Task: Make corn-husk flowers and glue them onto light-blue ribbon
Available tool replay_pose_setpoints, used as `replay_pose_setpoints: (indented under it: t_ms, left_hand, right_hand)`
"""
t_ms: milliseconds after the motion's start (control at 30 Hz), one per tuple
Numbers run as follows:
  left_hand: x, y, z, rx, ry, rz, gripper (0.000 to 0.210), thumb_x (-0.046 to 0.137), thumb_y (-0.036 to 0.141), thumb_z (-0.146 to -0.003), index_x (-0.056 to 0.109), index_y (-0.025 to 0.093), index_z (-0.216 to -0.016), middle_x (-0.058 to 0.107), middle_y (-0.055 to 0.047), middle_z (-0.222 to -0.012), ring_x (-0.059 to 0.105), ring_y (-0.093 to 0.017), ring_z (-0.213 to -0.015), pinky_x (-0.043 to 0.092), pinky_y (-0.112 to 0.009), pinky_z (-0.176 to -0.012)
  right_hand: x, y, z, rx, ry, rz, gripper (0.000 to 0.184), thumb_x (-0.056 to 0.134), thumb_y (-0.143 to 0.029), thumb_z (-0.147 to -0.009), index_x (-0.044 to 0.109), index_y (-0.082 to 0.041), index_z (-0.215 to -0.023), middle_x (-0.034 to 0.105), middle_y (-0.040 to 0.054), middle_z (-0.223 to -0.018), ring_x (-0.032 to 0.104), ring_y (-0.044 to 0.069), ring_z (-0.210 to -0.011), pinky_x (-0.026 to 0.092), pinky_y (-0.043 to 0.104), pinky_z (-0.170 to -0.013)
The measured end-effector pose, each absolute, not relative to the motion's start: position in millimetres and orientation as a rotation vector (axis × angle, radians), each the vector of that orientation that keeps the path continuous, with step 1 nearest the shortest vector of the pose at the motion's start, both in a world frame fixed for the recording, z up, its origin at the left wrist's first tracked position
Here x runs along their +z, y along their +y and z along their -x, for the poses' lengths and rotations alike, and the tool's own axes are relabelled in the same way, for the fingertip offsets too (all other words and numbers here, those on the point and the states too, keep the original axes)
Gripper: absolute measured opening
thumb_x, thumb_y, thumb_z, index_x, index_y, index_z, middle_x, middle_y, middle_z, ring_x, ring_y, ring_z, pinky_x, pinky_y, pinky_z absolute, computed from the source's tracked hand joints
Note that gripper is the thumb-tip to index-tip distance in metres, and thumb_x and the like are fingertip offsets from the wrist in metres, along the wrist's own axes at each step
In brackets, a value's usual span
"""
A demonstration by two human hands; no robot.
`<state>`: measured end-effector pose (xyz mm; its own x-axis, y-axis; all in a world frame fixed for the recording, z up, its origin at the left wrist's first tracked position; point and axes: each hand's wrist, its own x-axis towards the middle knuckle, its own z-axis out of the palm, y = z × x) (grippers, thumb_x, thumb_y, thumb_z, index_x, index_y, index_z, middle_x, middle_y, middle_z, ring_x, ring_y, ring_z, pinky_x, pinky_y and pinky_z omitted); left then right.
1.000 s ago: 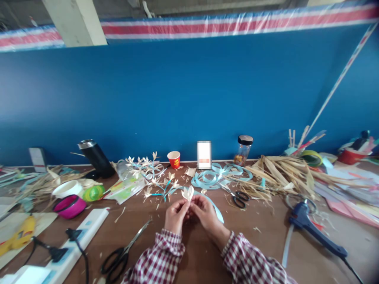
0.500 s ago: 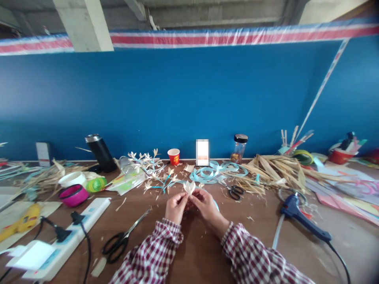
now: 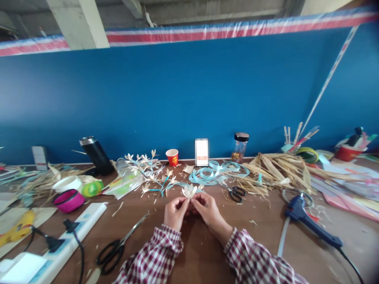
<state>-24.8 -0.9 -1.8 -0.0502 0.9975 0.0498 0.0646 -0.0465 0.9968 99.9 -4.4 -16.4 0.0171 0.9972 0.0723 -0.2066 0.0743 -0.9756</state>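
Note:
A small cream flower (image 3: 189, 191) with pointed petals stands upright between my fingertips, low over the middle of the table. My left hand (image 3: 175, 212) pinches its base from the left. From the right, the thumb and fingers of my right hand (image 3: 211, 213) close on the same base; the lower fingers are partly hidden. Just beyond lie flower sprigs with blue stems (image 3: 162, 184) and a loose coil of light blue ribbon (image 3: 204, 175). Long scissors with black handles (image 3: 111, 254) rest left of my left forearm.
A blue glue gun (image 3: 310, 221) lies at right, near small black scissors (image 3: 237, 194) and dried husks (image 3: 275, 169). A white power strip (image 3: 85, 225) runs along the left. A red paper cup (image 3: 172, 157), a lidded jar (image 3: 240, 148) and a black flask (image 3: 97, 155) stand at the back.
The flower has turned between my fingers and its petals look more spread. Both hands remain at its base. The view has shifted slightly.

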Motion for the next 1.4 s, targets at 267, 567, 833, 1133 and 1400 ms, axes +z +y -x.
replay_pose_setpoints:
  t_ms: [267,567,833,1133,1400]
  left_hand:
    - [3,6,12,1.278,1.326,-1.577,0.023,0.061,0.036,-0.072,0.068,0.014,-0.072,0.067,-0.004,-0.058,0.060,-0.016,-0.051,0.047,-0.024,-0.049]
    - [-2,1,19,1.423,1.382,-1.763,0.018,0.059,0.031,-0.074,0.067,0.016,-0.070,0.069,-0.005,-0.067,0.064,-0.019,-0.062,0.050,-0.027,-0.059]
    - [0,-2,23,1.517,1.408,-1.760,0.014,0.060,0.028,-0.073,0.066,0.017,-0.068,0.068,-0.005,-0.067,0.064,-0.018,-0.062,0.049,-0.026,-0.060]
    - [-2,-3,27,1.505,1.318,-1.812,0.011,0.058,0.025,-0.076,0.067,0.019,-0.075,0.068,-0.005,-0.075,0.063,-0.019,-0.071,0.048,-0.027,-0.066]
    - [-3,-3,27,1.476,1.308,-1.819,0.012,0.058,0.024,-0.077,0.069,0.019,-0.076,0.069,-0.005,-0.075,0.064,-0.019,-0.070,0.049,-0.026,-0.065]
  right_hand:
    - [-8,-5,-106,1.179,-0.996,1.039,0.026,0.064,-0.040,-0.072,0.055,-0.016,-0.069,0.052,-0.0041,-0.055,0.045,0.009,-0.048,0.036,0.019,-0.046]
    - [4,-14,-92,1.209,-0.909,1.014,0.025,0.068,-0.038,-0.071,0.061,-0.014,-0.070,0.059,-0.0002,-0.061,0.050,0.010,-0.053,0.040,0.020,-0.051]
    - [1,-20,-85,1.328,-0.799,0.871,0.023,0.073,-0.038,-0.065,0.067,-0.018,-0.076,0.066,0.0021,-0.069,0.060,0.016,-0.066,0.048,0.026,-0.065]
    - [3,-22,-85,1.264,-0.855,0.933,0.031,0.072,-0.046,-0.063,0.070,-0.020,-0.079,0.069,0.0072,-0.080,0.063,0.022,-0.075,0.051,0.037,-0.074]
    - [1,-21,-87,1.294,-0.878,0.870,0.025,0.070,-0.041,-0.068,0.069,-0.020,-0.081,0.067,0.0057,-0.084,0.061,0.019,-0.076,0.050,0.031,-0.073]
